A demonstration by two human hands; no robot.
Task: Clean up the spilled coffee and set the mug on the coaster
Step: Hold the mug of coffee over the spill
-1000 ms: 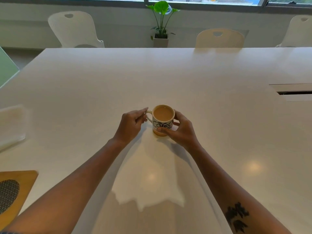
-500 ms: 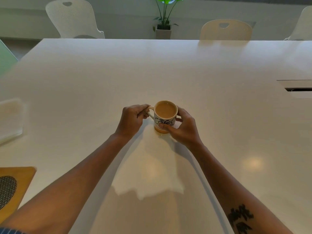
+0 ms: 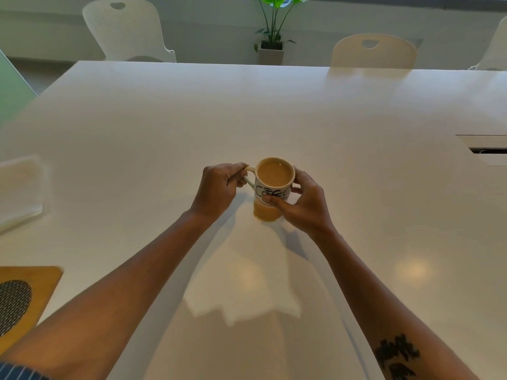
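Observation:
A cream mug [image 3: 271, 192] with black lettering and a tan base stands near the middle of the white table [image 3: 274, 111], full of milky coffee. My left hand [image 3: 219, 187] is closed on the mug's handle on its left side. My right hand [image 3: 301, 204] wraps the mug's right side, thumb across the lettering. A tan patch under the mug may be its base, its reflection or coffee; I cannot tell which. The wooden coaster [image 3: 41, 281] with a dark round mesh insert lies at the lower left, far from the mug.
A folded white cloth or stack of napkins [image 3: 19, 187] lies at the table's left edge. A cable hatch [image 3: 485, 150] is cut into the table at the right. White chairs [image 3: 126, 28] and a potted plant [image 3: 271, 48] stand beyond the far edge.
My left fingers, first only touching the handle, have closed around it. My right hand stays on the mug. The view has tipped down and moved closer.

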